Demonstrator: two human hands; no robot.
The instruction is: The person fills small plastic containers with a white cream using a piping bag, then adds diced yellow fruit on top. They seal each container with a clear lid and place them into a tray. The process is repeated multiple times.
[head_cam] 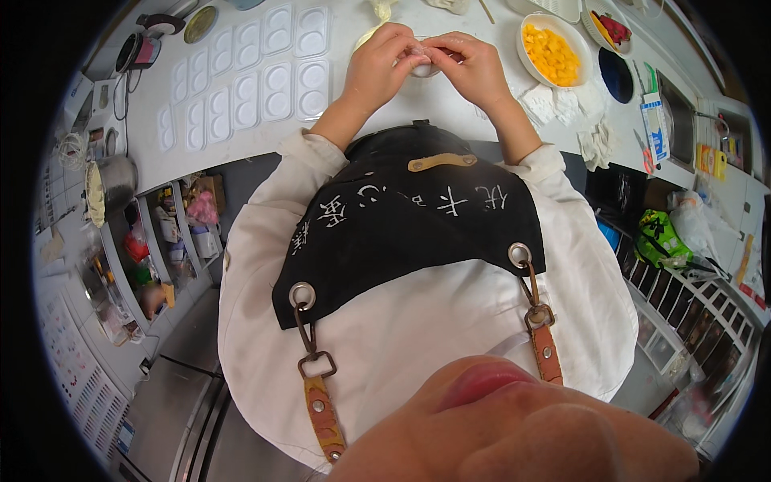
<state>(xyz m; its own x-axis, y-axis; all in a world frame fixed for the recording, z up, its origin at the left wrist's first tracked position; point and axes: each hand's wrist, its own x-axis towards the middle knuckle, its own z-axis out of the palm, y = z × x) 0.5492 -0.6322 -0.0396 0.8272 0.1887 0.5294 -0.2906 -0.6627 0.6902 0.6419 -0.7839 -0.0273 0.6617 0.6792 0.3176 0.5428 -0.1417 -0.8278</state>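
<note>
My left hand (pixel 380 65) and my right hand (pixel 471 65) meet over the worktable, thumbs and forefingers pinching together. Between the fingertips is a small white, soft-looking piece (pixel 423 70), mostly covered by them; its material is hard to make out. A round rim, perhaps of a small cup or bowl, shows faintly around it. Behind my left hand lies a pale yellow, crumpled soft sheet (pixel 382 11). Two rows of clear plastic trays (pixel 277 90), each with two round wells, stand to the left of my left hand.
At right are a white bowl of diced yellow fruit (pixel 550 53), a bowl with red fruit peel (pixel 614 31), crumpled tissues (pixel 545 103), a dark round plate (pixel 615 75), red-handled scissors (pixel 646 153) and a sink (pixel 674 120). A metal mixing bowl (pixel 117 181) stands at the left edge.
</note>
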